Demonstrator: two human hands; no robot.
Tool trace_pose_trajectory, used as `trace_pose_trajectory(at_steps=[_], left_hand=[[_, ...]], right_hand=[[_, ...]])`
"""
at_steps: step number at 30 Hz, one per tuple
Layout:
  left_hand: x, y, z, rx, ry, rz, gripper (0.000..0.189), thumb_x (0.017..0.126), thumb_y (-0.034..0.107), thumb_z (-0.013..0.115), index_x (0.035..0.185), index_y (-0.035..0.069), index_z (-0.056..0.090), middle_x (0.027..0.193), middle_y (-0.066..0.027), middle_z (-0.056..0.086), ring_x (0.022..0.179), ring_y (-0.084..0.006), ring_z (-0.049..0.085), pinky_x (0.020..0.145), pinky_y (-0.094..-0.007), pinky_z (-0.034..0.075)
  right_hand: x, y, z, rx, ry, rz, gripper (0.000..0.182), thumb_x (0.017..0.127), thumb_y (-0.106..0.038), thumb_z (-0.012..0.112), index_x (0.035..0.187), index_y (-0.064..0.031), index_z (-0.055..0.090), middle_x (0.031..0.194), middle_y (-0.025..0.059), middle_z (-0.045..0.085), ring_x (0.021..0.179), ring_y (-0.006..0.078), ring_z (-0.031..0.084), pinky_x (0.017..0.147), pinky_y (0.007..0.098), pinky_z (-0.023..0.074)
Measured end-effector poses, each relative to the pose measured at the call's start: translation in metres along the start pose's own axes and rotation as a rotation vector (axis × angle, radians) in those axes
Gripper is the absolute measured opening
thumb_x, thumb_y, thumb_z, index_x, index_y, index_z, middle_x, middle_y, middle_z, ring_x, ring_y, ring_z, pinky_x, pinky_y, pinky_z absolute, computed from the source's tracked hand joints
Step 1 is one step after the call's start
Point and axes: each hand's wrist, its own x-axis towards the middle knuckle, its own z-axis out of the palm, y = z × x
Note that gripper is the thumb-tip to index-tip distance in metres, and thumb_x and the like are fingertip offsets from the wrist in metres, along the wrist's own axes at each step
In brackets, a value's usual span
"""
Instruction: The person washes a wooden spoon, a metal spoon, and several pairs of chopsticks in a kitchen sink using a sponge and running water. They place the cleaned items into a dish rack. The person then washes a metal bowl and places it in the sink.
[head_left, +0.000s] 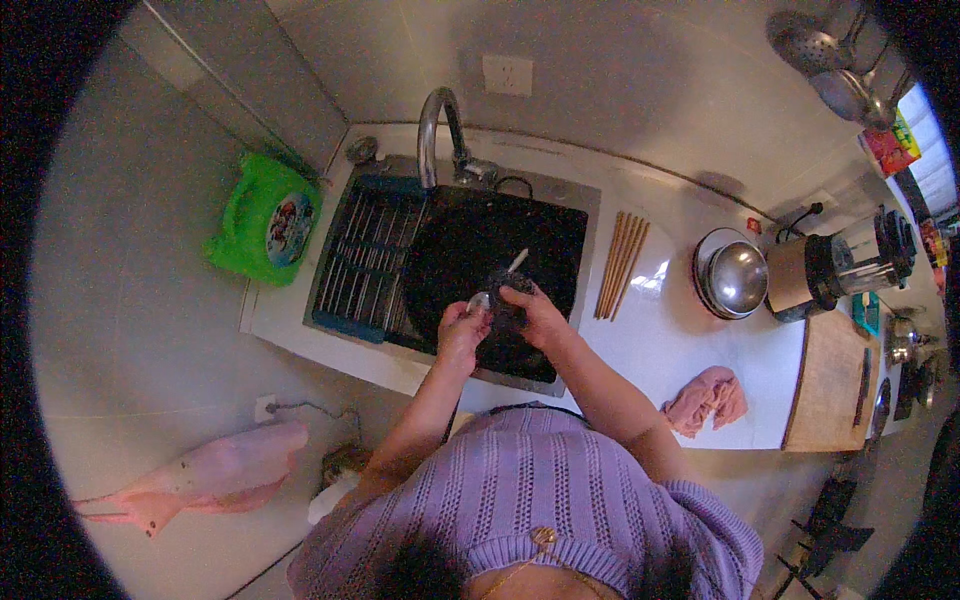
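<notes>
Over a dark sink basin (502, 217), both hands are close together. My left hand (463, 334) has its fingers closed on a small shiny metal utensil (479, 302), perhaps a spoon; its full shape is hidden. My right hand (536, 315) grips a dark, mesh-like item (517, 286), possibly a scrubber, too dim to name surely. A slim pale piece (518, 259) sticks up beyond the fingers; which hand holds it is unclear. Behind the basin a curved metal faucet (439, 135) rises, and no water stream is visible.
A wire drying rack (367, 255) spans the sink's left part, beside a green bag (259, 221). Chopsticks (622, 266) lie right of the sink. Farther right are metal bowls (737, 277), a pink cloth (709, 401), a blender-like appliance (806, 274) and a wooden cutting board (829, 390).
</notes>
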Motion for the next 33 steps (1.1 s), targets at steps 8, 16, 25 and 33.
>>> trace_pose_trajectory(at_steps=[8, 16, 25, 33], left_hand=[[0.009, 0.001, -0.001, 0.008, -0.095, 0.093, 0.02, 0.081, 0.005, 0.054, 0.1, 0.005, 0.049, 0.092, -0.0054, 0.056, 0.077, -0.0148, 0.056, 0.068, -0.026, 0.047], [0.01, 0.003, -0.003, -0.119, -0.115, 0.105, 0.017, 0.083, 0.005, 0.052, 0.1, 0.007, 0.049, 0.097, -0.0067, 0.056, 0.083, -0.019, 0.056, 0.072, -0.0302, 0.047], [0.006, 0.011, 0.006, -0.033, -0.084, 0.129, 0.019, 0.08, 0.005, 0.056, 0.099, 0.004, 0.051, 0.089, -0.0057, 0.056, 0.076, -0.0153, 0.058, 0.067, -0.0261, 0.047], [0.008, 0.006, 0.009, 0.009, -0.045, 0.159, 0.018, 0.081, 0.005, 0.056, 0.098, 0.004, 0.052, 0.088, -0.0039, 0.056, 0.075, -0.0138, 0.057, 0.066, -0.0265, 0.048]], right_hand=[[-0.012, -0.01, 0.01, 0.134, -0.141, -0.01, 0.026, 0.083, -0.028, 0.057, 0.102, -0.0112, 0.054, 0.097, 0.0033, 0.059, 0.088, 0.019, 0.056, 0.078, 0.0348, 0.0455], [-0.01, -0.015, 0.011, 0.344, 0.003, -0.004, 0.031, 0.085, -0.03, 0.053, 0.106, -0.0075, 0.05, 0.098, 0.007, 0.057, 0.091, 0.023, 0.055, 0.079, 0.0392, 0.0458], [-0.019, -0.017, 0.016, -0.044, -0.019, -0.011, 0.041, 0.078, -0.011, 0.061, 0.116, -0.0114, 0.045, 0.101, 0.006, 0.057, 0.088, 0.02, 0.056, 0.076, 0.0369, 0.0481], [-0.013, -0.016, 0.009, 0.078, -0.037, 0.015, 0.043, 0.079, -0.011, 0.06, 0.118, -0.0119, 0.043, 0.101, 0.0054, 0.057, 0.088, 0.0191, 0.056, 0.074, 0.0359, 0.0489]])
